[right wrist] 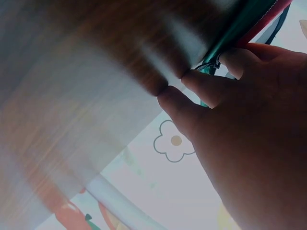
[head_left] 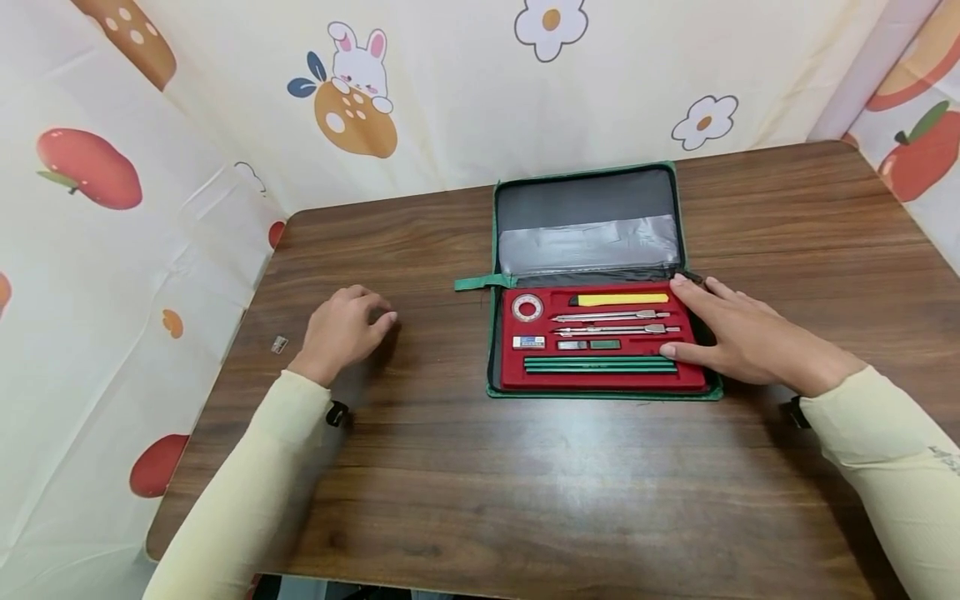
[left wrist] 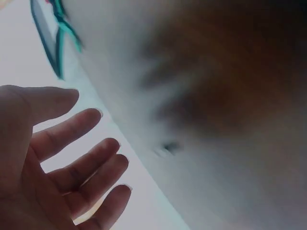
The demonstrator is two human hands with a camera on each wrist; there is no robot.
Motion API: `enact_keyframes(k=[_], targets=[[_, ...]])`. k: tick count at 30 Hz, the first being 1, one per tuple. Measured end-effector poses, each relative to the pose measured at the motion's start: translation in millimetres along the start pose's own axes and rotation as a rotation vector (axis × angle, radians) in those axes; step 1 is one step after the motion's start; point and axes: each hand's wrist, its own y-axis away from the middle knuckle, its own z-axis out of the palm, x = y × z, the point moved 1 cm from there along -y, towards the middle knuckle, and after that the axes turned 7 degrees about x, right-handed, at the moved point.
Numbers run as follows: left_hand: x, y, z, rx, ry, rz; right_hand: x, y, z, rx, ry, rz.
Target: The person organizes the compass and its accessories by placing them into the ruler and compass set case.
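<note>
An open green zip case (head_left: 587,208) lies on the brown wooden table (head_left: 480,483). Its red tray (head_left: 517,377) holds a yellow tool (head_left: 618,299), two metal compasses (head_left: 609,317), a white eraser (head_left: 528,342), a tape ring (head_left: 527,307) and green pencils (head_left: 600,364). My right hand (head_left: 720,329) rests flat on the case's right edge with straight fingers, the thumb by the pencil ends. In the right wrist view its fingertips (right wrist: 201,86) touch the case's rim (right wrist: 240,28). My left hand (head_left: 352,321) rests on the table to the left of the case, loosely curled and holding nothing. In the left wrist view this hand (left wrist: 62,163) shows spread fingers.
A small metal sharpener (head_left: 280,344) lies near the table's left edge. Cartoon-printed cloth walls (head_left: 420,100) close in the table at the back and on both sides. Bare wood runs along the front of the table.
</note>
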Motion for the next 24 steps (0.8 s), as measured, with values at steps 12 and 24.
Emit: enact_keyframes(k=[12,24], targets=[[-47.1,27.4,-8.3,0.035,-0.042,-0.104,1,0.2,0,-0.007,0.008,0.009],[-81.3,41.1,-23.9,-0.25,-0.078,-0.386,0,0.1,1,0.002,0.01,-0.001]])
